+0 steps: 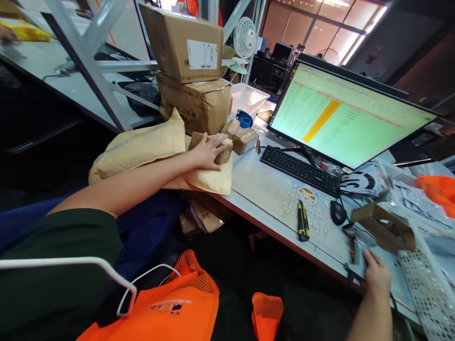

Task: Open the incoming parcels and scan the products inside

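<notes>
Here, small box [225, 154], under left fingers [217, 140]

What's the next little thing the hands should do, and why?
I think the right hand might gently lift the grey plastic handheld scanner. Its fingers are already around the handle, while the left hand rests spread on the small brown cardboard box, and the scanner is way over on the other side of the keyboard.

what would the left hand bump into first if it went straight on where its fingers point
Most likely the small taped carton, just beyond the brown box under the left hand; the exact gap is hard to judge from this view.
</notes>
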### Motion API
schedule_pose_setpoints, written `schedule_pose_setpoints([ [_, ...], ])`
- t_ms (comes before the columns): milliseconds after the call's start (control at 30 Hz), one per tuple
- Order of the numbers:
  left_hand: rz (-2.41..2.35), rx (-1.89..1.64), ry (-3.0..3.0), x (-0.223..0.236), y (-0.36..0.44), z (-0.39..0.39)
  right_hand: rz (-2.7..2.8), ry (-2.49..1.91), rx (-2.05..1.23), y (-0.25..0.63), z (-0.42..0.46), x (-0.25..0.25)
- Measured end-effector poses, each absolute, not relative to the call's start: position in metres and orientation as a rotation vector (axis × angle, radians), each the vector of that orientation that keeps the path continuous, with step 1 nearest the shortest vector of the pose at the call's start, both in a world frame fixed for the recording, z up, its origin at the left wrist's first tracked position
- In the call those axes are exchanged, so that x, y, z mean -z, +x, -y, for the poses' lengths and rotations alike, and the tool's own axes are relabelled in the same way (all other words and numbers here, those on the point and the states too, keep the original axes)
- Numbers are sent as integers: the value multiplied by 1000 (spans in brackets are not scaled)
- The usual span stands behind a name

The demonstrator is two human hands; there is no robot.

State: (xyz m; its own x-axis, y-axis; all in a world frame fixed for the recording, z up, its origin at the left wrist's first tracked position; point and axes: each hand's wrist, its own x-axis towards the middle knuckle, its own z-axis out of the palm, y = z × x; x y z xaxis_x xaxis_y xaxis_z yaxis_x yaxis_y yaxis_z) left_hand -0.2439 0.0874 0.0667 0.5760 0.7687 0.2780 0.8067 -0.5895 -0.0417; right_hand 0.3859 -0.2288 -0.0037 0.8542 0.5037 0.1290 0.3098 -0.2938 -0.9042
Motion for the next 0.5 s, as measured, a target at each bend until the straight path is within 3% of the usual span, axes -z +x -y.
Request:
schedule_pose_setpoints([
  [167,1508,726,-2599,-93,-250,-105,544,-2002,-236,395,232,13],
  [233,1579,1245,-2538,-107,-246,-104,477,-2006,-300,401,234,20],
  [367,1708,2609,-2352,-118,-220,-83,291,-1754,-383,408,234,30],
  [500,1893,3332,-2326,-101,-170,-52,330,-1389,-613,397,242,22],
])
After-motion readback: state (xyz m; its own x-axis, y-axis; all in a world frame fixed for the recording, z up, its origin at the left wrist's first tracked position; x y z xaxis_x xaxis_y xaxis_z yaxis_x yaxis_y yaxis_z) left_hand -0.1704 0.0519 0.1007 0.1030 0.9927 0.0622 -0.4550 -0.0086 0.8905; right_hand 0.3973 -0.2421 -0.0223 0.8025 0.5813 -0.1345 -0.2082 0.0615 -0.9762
